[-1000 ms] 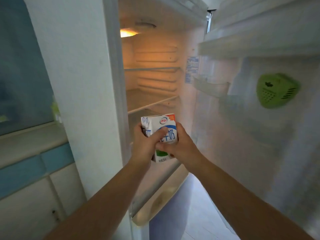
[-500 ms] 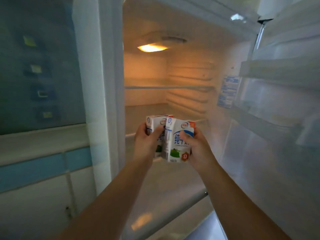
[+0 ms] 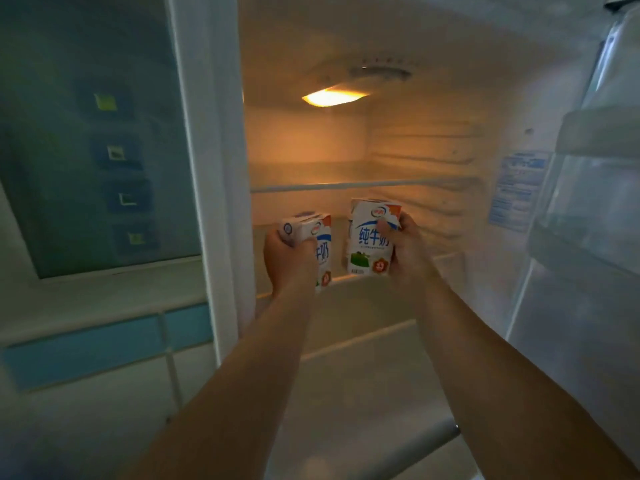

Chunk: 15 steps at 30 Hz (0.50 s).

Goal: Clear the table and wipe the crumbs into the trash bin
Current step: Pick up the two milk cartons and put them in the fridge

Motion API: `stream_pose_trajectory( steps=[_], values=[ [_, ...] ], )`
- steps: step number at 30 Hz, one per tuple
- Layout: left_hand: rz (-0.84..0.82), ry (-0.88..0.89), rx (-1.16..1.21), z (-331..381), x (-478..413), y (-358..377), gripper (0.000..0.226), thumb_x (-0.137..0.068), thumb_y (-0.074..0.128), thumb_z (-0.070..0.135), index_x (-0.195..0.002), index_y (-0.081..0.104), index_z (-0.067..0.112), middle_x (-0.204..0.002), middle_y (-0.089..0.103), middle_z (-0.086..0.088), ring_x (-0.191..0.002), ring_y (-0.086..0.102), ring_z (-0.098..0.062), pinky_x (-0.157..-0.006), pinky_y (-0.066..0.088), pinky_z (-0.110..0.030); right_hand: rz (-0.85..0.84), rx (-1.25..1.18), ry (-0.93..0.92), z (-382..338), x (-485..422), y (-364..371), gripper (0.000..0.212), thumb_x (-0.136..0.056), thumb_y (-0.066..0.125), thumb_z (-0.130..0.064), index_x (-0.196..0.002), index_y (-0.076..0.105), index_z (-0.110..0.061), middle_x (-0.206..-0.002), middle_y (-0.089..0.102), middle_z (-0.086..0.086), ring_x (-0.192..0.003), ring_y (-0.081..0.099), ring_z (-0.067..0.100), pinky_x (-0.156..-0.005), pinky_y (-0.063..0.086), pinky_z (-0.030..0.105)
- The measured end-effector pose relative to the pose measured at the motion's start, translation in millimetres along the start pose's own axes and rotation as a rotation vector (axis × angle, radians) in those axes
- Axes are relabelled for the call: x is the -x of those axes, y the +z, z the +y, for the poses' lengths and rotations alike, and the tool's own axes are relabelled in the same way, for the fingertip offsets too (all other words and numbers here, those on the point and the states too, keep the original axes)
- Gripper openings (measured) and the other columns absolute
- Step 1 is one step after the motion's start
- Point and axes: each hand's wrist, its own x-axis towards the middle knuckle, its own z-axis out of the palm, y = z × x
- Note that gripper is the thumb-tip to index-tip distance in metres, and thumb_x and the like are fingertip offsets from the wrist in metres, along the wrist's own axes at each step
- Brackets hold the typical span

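Cartons hover apart above the fridge shelf's front edge (image 3: 346, 280): left hand (image 3: 289, 259) grasping one carton (image 3: 322, 251), right hand (image 3: 408, 252) grasping the other carton (image 3: 370, 237).

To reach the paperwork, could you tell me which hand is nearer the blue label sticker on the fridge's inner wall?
Right. The right hand sits just left of the blue label sticker; the left hand is farther left, by the fridge's left edge.

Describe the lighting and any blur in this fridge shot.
Head view: the fridge lamp casts warm orange light over the back wall; the milk cartons read sharp; the door shelves on the right look hazy and smeared; straight edges bow from the wide-angle lens.
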Motion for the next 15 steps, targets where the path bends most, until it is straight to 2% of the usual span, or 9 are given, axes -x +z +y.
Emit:
stream_pose_trajectory(
  steps=[2,3,5,7,9,11,13,15],
  values=[
    [0.046,0.017,0.026,-1.5,-6.5,4.7,0.027,-0.081,0.055,0.004,-0.083,0.046,0.029,-0.101,0.064,-0.006,-0.087,0.066,-0.023,-0.076,0.058,-0.043,-0.023,0.013,0.026,7.0,-8.2,0.4,0.076,-0.057,0.083,-0.027,-0.119,0.048,0.000,-0.105,0.067,0.017,-0.088,0.068,0.030,-0.077,0.057,0.048],
    [0.076,0.036,0.031,-1.1,-12.0,9.1,0.024,-0.081,0.053,0.004,-0.086,0.049,0.027,-0.099,0.065,-0.005,-0.086,0.066,-0.022,-0.075,0.058,-0.042,-0.029,0.010,0.035,9.6,-15.7,-0.5,0.076,-0.061,0.081,-0.025,-0.123,0.046,0.002,-0.109,0.065,0.019,-0.091,0.066,0.033,-0.078,0.056,0.050],
    [0.144,0.067,0.019,0.5,-23.6,16.8,0.019,-0.082,0.048,0.007,-0.091,0.051,0.025,-0.094,0.064,-0.002,-0.083,0.066,-0.020,-0.078,0.057,-0.043,-0.043,0.016,0.069,13.2,-31.2,-3.0,0.058,-0.078,0.067,-0.011,-0.128,0.042,0.003,-0.109,0.064,0.019,-0.091,0.065,0.032,-0.076,0.057,0.048],
    [0.210,0.086,0.009,-0.1,-35.2,23.1,0.014,-0.081,0.042,0.014,-0.079,0.049,0.026,-0.089,0.063,0.000,-0.082,0.065,-0.022,-0.084,0.054,-0.047,-0.081,0.029,0.109,15.7,-41.8,-2.7,0.047,-0.084,0.058,-0.004,-0.128,0.042,0.000,-0.106,0.064,0.017,-0.085,0.067,0.028,-0.069,0.059,0.042],
    [0.250,0.098,-0.031,-5.0,-45.7,26.5,0.011,-0.077,0.036,0.025,-0.072,0.046,0.027,-0.089,0.064,-0.002,-0.084,0.064,-0.026,-0.088,0.050,-0.049,-0.106,0.000,0.141,22.8,-48.0,-2.0,0.054,-0.080,0.062,-0.006,-0.130,0.039,-0.002,-0.106,0.064,0.018,-0.083,0.069,0.027,-0.064,0.059,0.040],
    [0.269,0.096,-0.055,-10.2,-52.4,27.9,0.014,-0.080,0.036,0.028,-0.071,0.047,0.028,-0.088,0.065,-0.002,-0.084,0.064,-0.025,-0.089,0.049,-0.050,-0.135,-0.018,0.169,30.1,-52.8,-0.6,0.063,-0.071,0.067,-0.011,-0.128,0.040,-0.005,-0.102,0.067,0.015,-0.082,0.070,0.027,-0.062,0.058,0.038],
    [0.279,0.086,-0.048,-11.1,-58.1,29.2,0.017,-0.084,0.036,0.029,-0.073,0.050,0.029,-0.084,0.065,0.001,-0.083,0.065,-0.023,-0.090,0.048,-0.051,-0.170,-0.021,0.174,33.7,-59.4,0.5,0.060,-0.067,0.066,-0.010,-0.122,0.043,-0.009,-0.096,0.069,0.011,-0.080,0.070,0.025,-0.061,0.057,0.037],
    [0.289,0.076,-0.026,-11.6,-64.9,29.8,0.025,-0.078,0.034,0.033,-0.084,0.057,0.030,-0.086,0.067,0.002,-0.085,0.065,-0.023,-0.091,0.046,-0.053,-0.200,-0.016,0.181,32.8,-63.4,1.1,0.060,-0.066,0.067,-0.010,-0.121,0.043,-0.011,-0.100,0.067,0.012,-0.080,0.071,0.024,-0.061,0.057,0.037]
  ],
)
